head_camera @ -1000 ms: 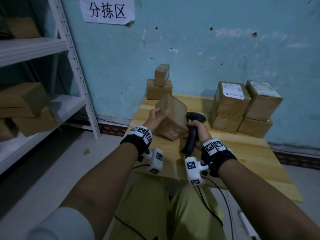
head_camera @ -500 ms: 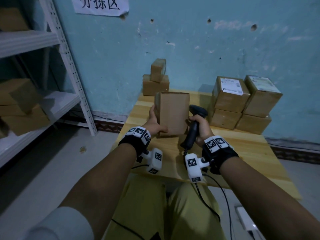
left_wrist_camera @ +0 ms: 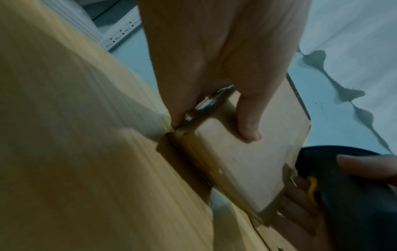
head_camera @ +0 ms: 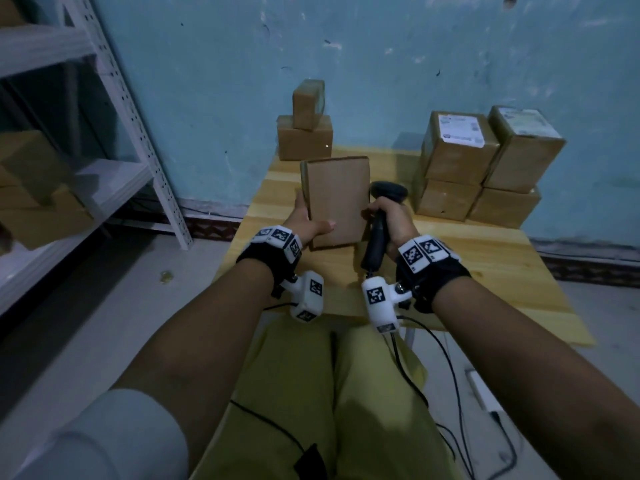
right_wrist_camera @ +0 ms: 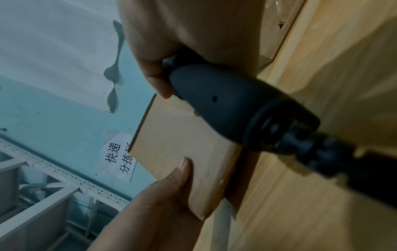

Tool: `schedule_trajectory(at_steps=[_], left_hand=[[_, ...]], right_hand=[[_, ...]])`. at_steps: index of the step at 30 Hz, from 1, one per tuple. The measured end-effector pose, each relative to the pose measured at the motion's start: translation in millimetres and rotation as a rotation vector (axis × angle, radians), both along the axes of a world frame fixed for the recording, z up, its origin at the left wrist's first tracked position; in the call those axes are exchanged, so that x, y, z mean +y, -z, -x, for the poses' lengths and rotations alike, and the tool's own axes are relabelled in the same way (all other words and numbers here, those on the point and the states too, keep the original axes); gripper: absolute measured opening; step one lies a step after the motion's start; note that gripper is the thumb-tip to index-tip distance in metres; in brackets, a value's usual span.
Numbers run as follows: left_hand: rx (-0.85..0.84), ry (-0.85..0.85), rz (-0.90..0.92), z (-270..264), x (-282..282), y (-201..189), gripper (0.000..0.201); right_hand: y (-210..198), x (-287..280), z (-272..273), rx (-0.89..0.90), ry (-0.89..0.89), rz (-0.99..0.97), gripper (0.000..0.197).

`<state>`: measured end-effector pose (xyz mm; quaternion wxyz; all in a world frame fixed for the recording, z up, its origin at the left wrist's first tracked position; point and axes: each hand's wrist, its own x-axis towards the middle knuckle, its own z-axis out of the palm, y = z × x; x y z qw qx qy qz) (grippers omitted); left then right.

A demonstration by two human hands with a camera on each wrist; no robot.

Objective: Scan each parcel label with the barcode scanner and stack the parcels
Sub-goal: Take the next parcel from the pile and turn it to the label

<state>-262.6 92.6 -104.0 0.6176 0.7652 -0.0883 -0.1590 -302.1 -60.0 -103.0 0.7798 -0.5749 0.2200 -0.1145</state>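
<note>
A plain brown parcel (head_camera: 337,199) stands upright on end on the wooden table (head_camera: 502,271), its blank face toward me. My left hand (head_camera: 308,220) grips its left side, thumb (left_wrist_camera: 249,125) across the front face of the parcel (left_wrist_camera: 242,161); the other fingers are hidden behind. My right hand (head_camera: 391,220) grips the handle of the black barcode scanner (head_camera: 379,230), whose head sits just right of the parcel. In the right wrist view the scanner (right_wrist_camera: 225,108) lies against the parcel (right_wrist_camera: 178,146). No label shows on the held parcel.
Two small parcels (head_camera: 306,133) are stacked at the table's back left against the blue wall. Several larger parcels (head_camera: 481,168) with white labels are stacked at the back right. A white metal shelf (head_camera: 114,105) with boxes stands on the left. Cables hang over my lap.
The parcel was tilted on an edge a second ago; my left hand has turned it upright onto its end. The scanner stays in my right hand beside it.
</note>
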Motion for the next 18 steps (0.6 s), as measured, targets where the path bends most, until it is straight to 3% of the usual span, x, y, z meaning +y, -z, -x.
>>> schedule_trajectory(at_steps=[3, 5, 7, 11, 14, 16, 18], left_hand=[[-0.023, -0.024, -0.023, 8, 1, 2, 0.068], [-0.038, -0.048, -0.03, 14, 2, 3, 0.063], [-0.054, -0.07, -0.054, 19, 3, 3, 0.063], [-0.103, -0.131, -0.065, 27, 10, 0, 0.065], [-0.107, -0.125, -0.118, 30, 10, -5, 0.079], [-0.065, -0.115, -0.199, 32, 9, -9, 0.093], [-0.048, -0.11, -0.233, 34, 8, -12, 0.109]], right_hand=[[1, 6, 13, 0.011, -0.009, -0.01, 0.052], [2, 10, 21, 0.002, -0.01, -0.02, 0.063], [3, 13, 27, -0.024, 0.002, -0.037, 0.06], [-6, 17, 37, -0.078, -0.049, -0.047, 0.015], [-13, 21, 43, -0.083, -0.046, -0.031, 0.017], [-14, 23, 44, -0.072, -0.029, 0.0, 0.041], [-16, 24, 47, -0.074, -0.026, 0.029, 0.043]])
